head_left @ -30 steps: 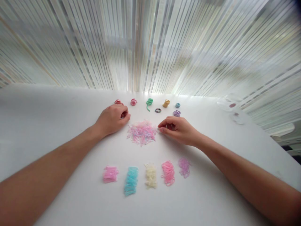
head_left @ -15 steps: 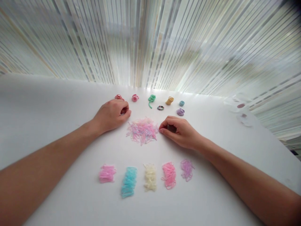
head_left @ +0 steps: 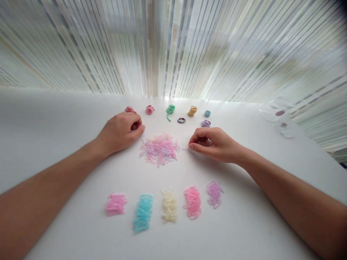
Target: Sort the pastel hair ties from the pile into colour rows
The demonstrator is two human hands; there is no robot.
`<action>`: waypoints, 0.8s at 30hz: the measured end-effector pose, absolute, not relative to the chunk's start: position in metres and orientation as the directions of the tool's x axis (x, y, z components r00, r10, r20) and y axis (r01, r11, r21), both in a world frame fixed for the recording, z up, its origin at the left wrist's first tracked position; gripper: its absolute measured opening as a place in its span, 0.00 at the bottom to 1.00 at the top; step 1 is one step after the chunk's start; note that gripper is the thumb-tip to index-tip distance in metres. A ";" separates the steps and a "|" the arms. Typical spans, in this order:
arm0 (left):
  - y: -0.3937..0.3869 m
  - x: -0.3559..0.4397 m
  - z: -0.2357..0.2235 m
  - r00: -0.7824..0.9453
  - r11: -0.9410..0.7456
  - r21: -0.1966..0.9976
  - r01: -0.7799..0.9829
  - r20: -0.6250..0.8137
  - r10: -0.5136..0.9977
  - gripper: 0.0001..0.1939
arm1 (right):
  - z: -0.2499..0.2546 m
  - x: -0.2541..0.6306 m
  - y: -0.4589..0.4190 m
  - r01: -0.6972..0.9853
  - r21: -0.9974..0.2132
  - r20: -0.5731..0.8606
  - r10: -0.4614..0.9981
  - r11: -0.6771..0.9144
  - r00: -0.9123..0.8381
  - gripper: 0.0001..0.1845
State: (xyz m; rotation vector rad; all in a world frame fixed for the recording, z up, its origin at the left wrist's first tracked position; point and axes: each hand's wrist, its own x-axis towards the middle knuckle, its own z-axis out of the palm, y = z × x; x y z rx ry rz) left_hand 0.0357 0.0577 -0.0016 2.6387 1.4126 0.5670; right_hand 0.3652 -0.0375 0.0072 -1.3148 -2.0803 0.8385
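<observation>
A loose pile of thin pastel rubber bands (head_left: pixel 159 149) lies mixed in pink, blue and lilac in the middle of the white table (head_left: pixel 189 238). My left hand (head_left: pixel 118 131) rests at its upper left, fingers curled, and whatever they may hold is hidden. My right hand (head_left: pixel 215 143) sits just right of the pile, its thumb and fingertips drawn together over a small gap. Nothing held there shows clearly.
Sorted bands form a near row: pink (head_left: pixel 116 204), blue (head_left: pixel 142 213), cream (head_left: pixel 169 206), pink (head_left: pixel 192 202), lilac (head_left: pixel 214 194). Small coils, including a green one (head_left: pixel 169 111), stand beyond the hands. Clear plastic dishes (head_left: pixel 273 113) sit at the far right before striped blinds (head_left: pixel 173 47).
My right hand has moved right and slightly back from the pile, its fingers drawn tighter. The whole view has shifted a little, and the bands look unmoved.
</observation>
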 end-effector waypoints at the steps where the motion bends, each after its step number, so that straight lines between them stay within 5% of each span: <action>1: 0.058 0.036 -0.002 0.501 -0.564 0.253 0.786 0.273 0.821 0.11 | 0.009 0.366 -0.037 0.596 -0.732 0.116 0.922 0.331 -0.369 0.09; 15: 0.062 0.035 -0.004 0.512 -0.575 0.231 0.785 0.282 0.811 0.12 | 0.028 0.371 -0.046 0.574 -0.746 0.172 0.931 0.337 -0.323 0.07; 24: 0.062 0.036 -0.002 0.514 -0.574 0.218 0.789 0.276 0.812 0.12 | 0.046 0.389 -0.101 0.359 -0.929 0.034 0.985 0.094 -0.170 0.17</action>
